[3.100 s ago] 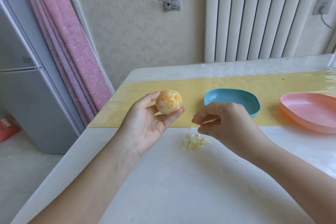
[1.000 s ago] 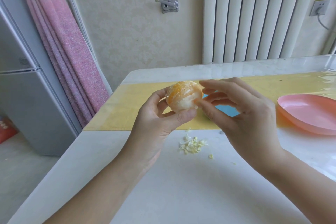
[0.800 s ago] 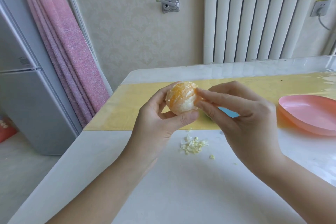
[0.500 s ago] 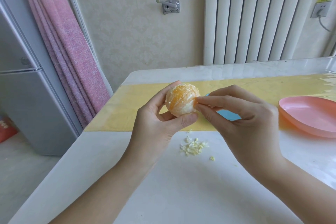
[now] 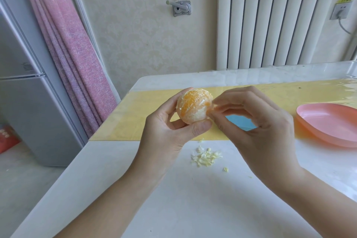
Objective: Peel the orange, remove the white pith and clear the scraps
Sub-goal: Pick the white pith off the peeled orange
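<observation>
A peeled orange (image 5: 193, 105), still streaked with white pith, is held above the table in my left hand (image 5: 168, 131), thumb under it and fingers behind. My right hand (image 5: 257, 127) is at the orange's right side, thumb and forefinger pinching at the pith there. A small heap of pale pith scraps (image 5: 206, 157) lies on the white table (image 5: 173, 208) below the hands, with a stray bit to its right.
A blue dish (image 5: 241, 121) sits on the yellow mat (image 5: 125, 120), mostly hidden behind my right hand. A pink dish (image 5: 328, 123) stands at the right. The table's left edge drops to the floor beside a grey fridge (image 5: 29, 92) and pink curtain.
My right hand came up from above the scrap heap to the orange and now picks at its right side. The left hand has raised and turned the orange slightly.
</observation>
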Tool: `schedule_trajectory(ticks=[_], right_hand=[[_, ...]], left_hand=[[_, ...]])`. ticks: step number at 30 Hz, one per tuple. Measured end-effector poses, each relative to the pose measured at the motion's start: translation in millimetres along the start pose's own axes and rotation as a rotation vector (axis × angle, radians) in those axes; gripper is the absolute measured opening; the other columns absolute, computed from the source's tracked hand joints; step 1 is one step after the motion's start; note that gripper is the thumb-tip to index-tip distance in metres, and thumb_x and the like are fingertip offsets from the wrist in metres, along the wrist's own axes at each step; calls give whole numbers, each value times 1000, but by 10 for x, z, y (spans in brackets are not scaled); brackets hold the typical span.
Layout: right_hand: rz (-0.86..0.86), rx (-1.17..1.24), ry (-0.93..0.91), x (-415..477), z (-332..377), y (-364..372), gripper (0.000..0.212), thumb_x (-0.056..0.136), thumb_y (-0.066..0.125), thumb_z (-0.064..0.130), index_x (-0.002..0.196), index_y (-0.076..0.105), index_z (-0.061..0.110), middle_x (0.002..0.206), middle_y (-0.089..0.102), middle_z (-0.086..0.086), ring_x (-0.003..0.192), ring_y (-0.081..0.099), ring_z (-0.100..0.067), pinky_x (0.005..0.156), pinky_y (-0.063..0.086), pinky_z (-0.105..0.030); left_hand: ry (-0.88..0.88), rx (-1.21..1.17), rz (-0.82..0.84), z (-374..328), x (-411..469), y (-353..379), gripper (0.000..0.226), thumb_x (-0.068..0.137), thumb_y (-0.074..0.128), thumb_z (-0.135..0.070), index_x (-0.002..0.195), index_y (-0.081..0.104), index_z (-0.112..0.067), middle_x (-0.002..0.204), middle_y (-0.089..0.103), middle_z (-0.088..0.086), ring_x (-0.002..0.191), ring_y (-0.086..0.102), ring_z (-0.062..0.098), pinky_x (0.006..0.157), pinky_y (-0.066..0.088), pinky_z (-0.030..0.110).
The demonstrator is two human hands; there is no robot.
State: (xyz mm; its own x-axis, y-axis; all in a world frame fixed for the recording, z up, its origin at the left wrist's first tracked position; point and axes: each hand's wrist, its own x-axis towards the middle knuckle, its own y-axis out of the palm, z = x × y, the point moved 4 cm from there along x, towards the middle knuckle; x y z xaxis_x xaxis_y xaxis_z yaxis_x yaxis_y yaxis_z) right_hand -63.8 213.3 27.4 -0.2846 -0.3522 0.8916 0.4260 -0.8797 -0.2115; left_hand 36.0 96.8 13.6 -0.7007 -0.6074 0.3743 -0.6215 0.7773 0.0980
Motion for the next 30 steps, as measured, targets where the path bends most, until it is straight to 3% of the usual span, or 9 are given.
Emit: schedule_trajectory(ticks=[4, 12, 17, 21, 30], right_hand=[[-11, -26, -35, 3, -2, -12, 19, 82, 71, 13, 101, 73, 11, 88, 65, -2, 77, 64, -12, 68, 51, -23], [-6, 16, 5, 40, -24, -51, 10, 81, 73, 18, 90, 74, 14, 83, 67, 0, 74, 63, -5, 70, 46, -10], [11, -19, 11, 65, -14, -66, 3, 81, 73, 15, 83, 74, 13, 81, 67, 3, 70, 63, -4, 69, 46, -10], [0, -59, 16, 82, -35, -94, 8, 78, 72, 8, 78, 69, 15, 78, 64, 5, 69, 61, -5, 68, 46, -12], [-34, -200, -31, 82, -38, -69, 8, 76, 61, 15, 72, 63, 8, 72, 57, 5, 66, 53, -6, 65, 40, -6]], left_hand=[[5, 25, -3, 5, -2, -7, 63, 62, 84, -1, 121, 64, -11, 102, 71, -7, 88, 69, 8, 75, 51, 16], [13, 27, 0, 14, -1, -1, 63, 60, 83, -2, 120, 65, -14, 103, 72, -3, 89, 70, 7, 73, 52, 15], [-9, 7, 35, 14, -13, 0, 75, 63, 80, -3, 134, 55, -14, 114, 71, -3, 99, 69, 9, 77, 52, 17], [-30, -5, 72, 9, -29, 21, 72, 71, 72, -2, 139, 49, -9, 124, 67, 3, 102, 68, 8, 80, 52, 18], [6, 9, 19, 30, -52, 50, 56, 65, 77, -5, 118, 62, -15, 105, 71, -6, 89, 70, 10, 74, 52, 18]])
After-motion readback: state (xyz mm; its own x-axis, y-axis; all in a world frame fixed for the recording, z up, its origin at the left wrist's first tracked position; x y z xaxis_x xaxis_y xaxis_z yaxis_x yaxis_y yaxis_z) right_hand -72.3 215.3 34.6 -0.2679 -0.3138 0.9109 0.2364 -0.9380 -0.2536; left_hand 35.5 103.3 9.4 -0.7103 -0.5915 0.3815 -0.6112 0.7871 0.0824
